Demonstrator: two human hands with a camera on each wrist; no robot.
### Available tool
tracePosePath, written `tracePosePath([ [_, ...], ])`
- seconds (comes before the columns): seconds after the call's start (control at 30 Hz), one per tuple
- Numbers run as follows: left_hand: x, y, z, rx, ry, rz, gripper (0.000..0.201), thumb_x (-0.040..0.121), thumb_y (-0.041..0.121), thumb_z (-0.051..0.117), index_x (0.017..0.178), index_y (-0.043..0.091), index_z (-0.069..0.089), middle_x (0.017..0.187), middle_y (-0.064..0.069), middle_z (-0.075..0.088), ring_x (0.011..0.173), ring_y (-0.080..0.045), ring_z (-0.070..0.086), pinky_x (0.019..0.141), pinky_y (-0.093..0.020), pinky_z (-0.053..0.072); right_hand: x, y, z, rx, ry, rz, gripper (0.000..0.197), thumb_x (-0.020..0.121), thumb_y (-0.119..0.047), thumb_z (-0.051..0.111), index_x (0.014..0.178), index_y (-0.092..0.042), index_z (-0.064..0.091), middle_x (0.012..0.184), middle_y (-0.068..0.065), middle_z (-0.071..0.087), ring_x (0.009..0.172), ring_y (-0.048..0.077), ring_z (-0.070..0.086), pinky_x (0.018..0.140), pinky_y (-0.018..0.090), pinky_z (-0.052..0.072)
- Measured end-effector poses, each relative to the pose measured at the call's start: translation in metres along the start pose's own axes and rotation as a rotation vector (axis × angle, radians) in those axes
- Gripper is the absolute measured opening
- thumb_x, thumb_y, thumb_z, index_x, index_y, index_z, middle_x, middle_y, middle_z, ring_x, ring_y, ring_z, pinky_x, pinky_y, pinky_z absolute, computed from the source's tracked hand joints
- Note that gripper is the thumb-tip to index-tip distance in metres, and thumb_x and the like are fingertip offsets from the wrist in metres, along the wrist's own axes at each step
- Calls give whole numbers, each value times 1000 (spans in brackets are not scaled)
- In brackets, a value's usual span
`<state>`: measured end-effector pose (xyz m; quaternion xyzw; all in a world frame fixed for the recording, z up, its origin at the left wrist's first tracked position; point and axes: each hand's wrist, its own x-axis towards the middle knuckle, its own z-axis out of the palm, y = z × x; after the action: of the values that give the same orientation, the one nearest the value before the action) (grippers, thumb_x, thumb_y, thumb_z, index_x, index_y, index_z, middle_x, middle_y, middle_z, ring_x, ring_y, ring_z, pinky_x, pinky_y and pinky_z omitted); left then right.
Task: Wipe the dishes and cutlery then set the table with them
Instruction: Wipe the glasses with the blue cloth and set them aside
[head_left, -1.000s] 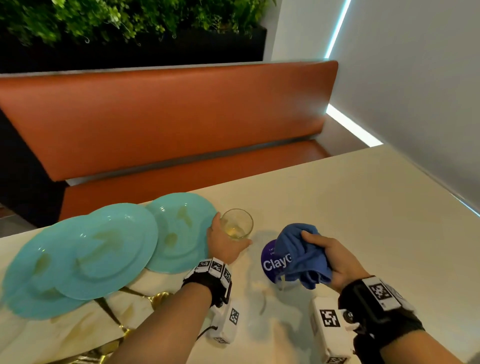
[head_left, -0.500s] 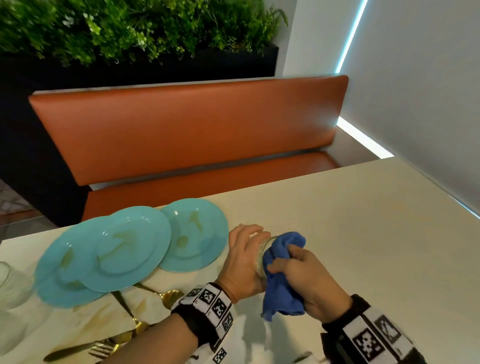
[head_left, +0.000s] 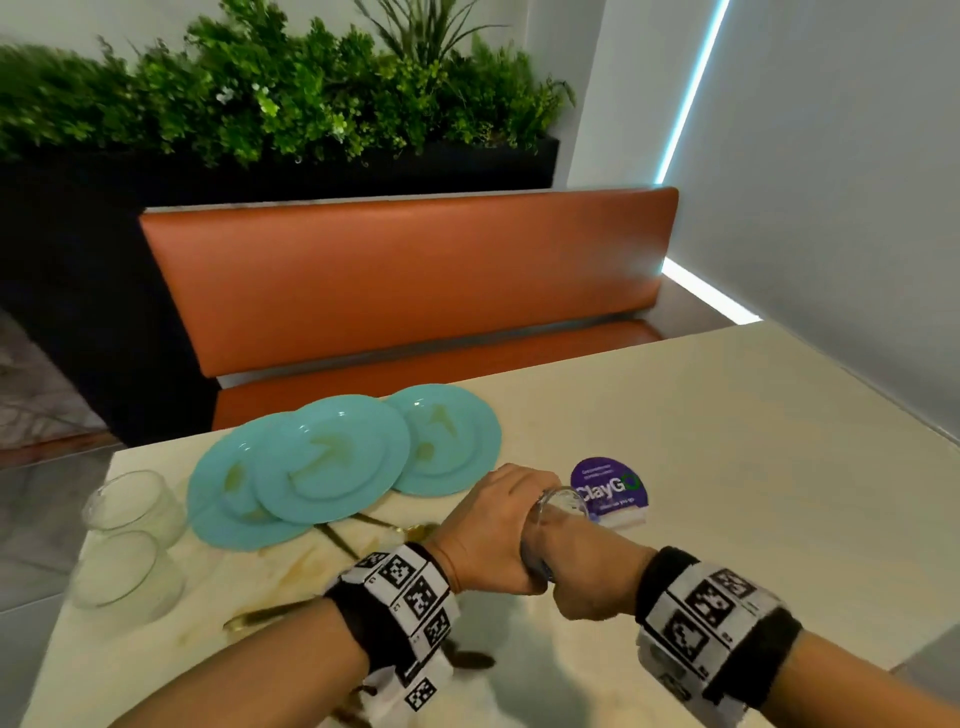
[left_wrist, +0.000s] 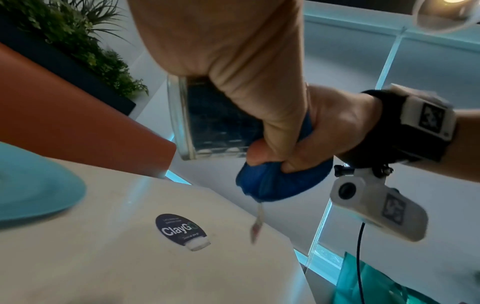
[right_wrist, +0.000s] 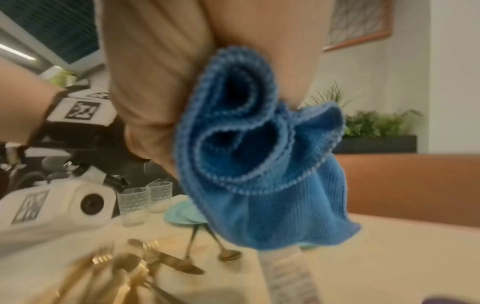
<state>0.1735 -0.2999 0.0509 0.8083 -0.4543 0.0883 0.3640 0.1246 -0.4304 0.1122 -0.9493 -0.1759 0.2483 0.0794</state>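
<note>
- Cream table is filling the foreground, with an orange bench and a planter of greenery running behind it.
- Left hand is gripping a glass above the table, fingers curling round its side.
- Right hand is meeting the glass from the near side; its fingers are clutching a blue cloth.
- From the head, the glass is lying tipped, its long axis running roughly from the hands toward the far right, with one rounded end poking out past the left hand's knuckles.
- Which end that is, mouth or base, is not showing clearly there.
- Left wrist view is showing what the head view is hiding: dark blue cloth is sitting inside the clear glass, and the rest is bulging out under the right hand, a tag dangling below.
- Right wrist view is showing the bunched cloth close up, and hardly any of the glass.
- A purple sticker is lying on the table just beyond the glass.
- Three teal plates are overlapping to the left, smeared with yellowish marks.
- Two more glasses are standing at the left table edge.
- Gold cutlery is lying scattered in front of the plates, seen best from the right wrist.
</note>
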Motion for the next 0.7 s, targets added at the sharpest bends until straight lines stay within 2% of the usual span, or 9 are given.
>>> tracePosePath([
  [0.1, -35, 6, -16, 127, 62, 51, 70, 55, 24, 81, 114, 14, 46, 102, -7, 65, 95, -15, 51, 86, -27, 45, -4, -37, 9, 968, 43, -12, 27, 51, 2, 57, 75, -9, 51, 66, -6, 63, 65, 7, 60, 57, 19, 48],
  [0.17, -52, 8, -32, 205, 156, 87, 43, 70, 17, 66, 110, 13, 49, 98, -8, 67, 93, -15, 49, 84, -29, 40, -2, -62, 21, 1757, 6, -86, 43, 35, 11, 62, 75, 0, 52, 70, 9, 61, 69, 19, 61, 58, 26, 49],
  [0.23, -71, 10, -50, 230, 176, 109, 32, 77, 19, 55, 108, 10, 54, 96, -10, 68, 92, -15, 48, 84, -26, 38, -2, -89, 29, 1964, 2, -141, 38, 32, 14, 62, 68, 2, 57, 68, 14, 57, 64, 23, 60, 55, 28, 49],
  [0.3, -90, 17, -70, 170, 55, 76, 45, 71, 23, 61, 112, 5, 57, 102, -11, 66, 96, -16, 48, 87, -25, 37, -2, -107, 38, 1547, 63, -58, 21, 43, 8, 53, 62, -3, 53, 62, 11, 51, 55, 17, 54, 48, 22, 43],
  [0.43, -118, 31, -94, 85, -248, -133, 85, 57, 20, 83, 132, 9, 46, 124, -6, 54, 113, -18, 48, 98, -26, 38, -3, -136, 50, -24, -100, -68, 33, 66, -9, 58, 99, -3, 56, 89, 7, 55, 80, 22, 57, 65, 29, 50],
  [0.5, -129, 32, -100, 76, -243, -152, 85, 56, 20, 83, 132, 9, 46, 125, -7, 55, 114, -20, 49, 99, -29, 39, -2, -151, 53, -137, -38, -77, 23, 75, -2, 57, 98, -6, 54, 91, 8, 54, 84, 24, 55, 67, 28, 48],
  [0.6, -143, 27, -100, 131, -90, -76, 62, 66, 30, 70, 121, 11, 52, 112, -8, 62, 103, -19, 53, 91, -32, 43, 1, -166, 52, 819, 117, -94, 25, 59, 8, 60, 77, -10, 57, 75, 6, 58, 77, 20, 58, 61, 17, 45],
  [0.67, -152, 23, -97, 193, 57, -37, 39, 77, 29, 55, 113, 15, 49, 100, -6, 65, 94, -14, 49, 81, -31, 41, 4, -174, 51, 1654, 35, -29, 21, 44, 11, 53, 59, -3, 49, 61, 10, 53, 61, 24, 54, 52, 24, 46],
  [0.7, -155, 22, -99, 205, 99, -21, 35, 79, 26, 53, 112, 15, 49, 98, -6, 66, 92, -13, 48, 80, -32, 42, 4, -179, 53, 1816, 11, -47, 23, 40, 10, 52, 59, -2, 45, 62, 11, 51, 59, 26, 54, 53, 26, 46],
])
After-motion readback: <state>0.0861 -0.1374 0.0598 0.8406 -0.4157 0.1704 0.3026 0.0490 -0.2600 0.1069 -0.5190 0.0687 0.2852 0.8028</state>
